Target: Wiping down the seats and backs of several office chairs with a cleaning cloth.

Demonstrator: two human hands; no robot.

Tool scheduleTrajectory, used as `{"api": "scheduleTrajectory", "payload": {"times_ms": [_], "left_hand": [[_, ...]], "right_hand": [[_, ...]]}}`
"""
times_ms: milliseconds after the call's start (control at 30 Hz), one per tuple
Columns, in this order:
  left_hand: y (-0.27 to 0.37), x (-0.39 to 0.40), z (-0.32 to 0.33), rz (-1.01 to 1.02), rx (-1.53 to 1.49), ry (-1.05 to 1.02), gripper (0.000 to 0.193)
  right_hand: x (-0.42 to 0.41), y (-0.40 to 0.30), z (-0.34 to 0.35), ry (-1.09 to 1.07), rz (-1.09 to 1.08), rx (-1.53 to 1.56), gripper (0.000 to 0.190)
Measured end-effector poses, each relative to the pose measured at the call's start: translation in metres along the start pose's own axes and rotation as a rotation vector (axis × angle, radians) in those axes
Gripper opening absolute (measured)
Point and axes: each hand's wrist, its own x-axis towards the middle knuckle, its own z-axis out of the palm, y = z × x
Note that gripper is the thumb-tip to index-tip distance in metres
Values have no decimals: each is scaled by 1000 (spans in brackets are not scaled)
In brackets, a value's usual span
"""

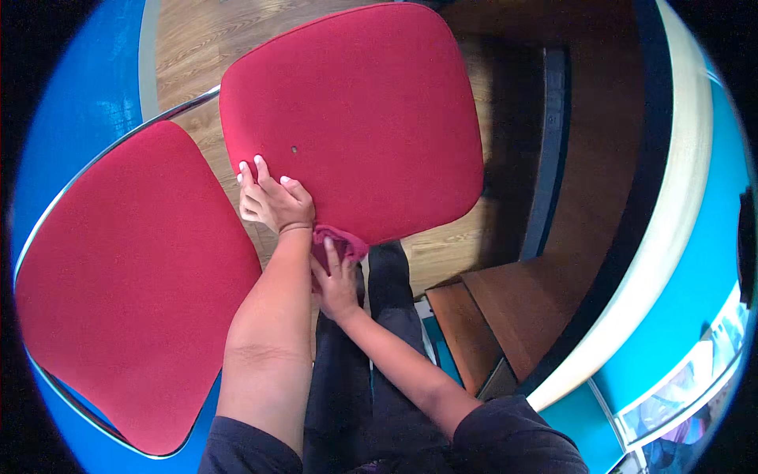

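Note:
A red fabric chair seat [361,112] lies before me, a small dark spot or hole [294,149] in its upholstery. The chair's red backrest [130,290] is to the left, edged by a chrome tube frame [77,178]. My left hand [275,201] rests on the seat's near left corner, fingers apart and partly curled, holding nothing. Below it, at the near edge of the seat, my right hand [339,287] holds a crumpled magenta cloth [349,243] against the side. Part of the cloth is hidden behind the fingers.
My legs [388,284] in dark trousers stand close to the seat's near edge. On the right are brown wooden panels [539,302], a dark grey bar [548,154] and a pale curved edge [669,207] with a turquoise panel [663,308]. Wood-patterned floor [189,53] shows beyond the chair, beside a blue surface [100,77].

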Motion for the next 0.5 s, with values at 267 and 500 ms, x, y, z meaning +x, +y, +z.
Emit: {"api": "scheduleTrajectory", "payload": {"times_ms": [267,500], "left_hand": [[6,1,2,-12,-34,36,57],[1,1,-1,6,9,29,60]], "right_hand": [[-1,-8,36,-12,36,28,71],[-1,37,-35,-16,-251,77,59]]}}
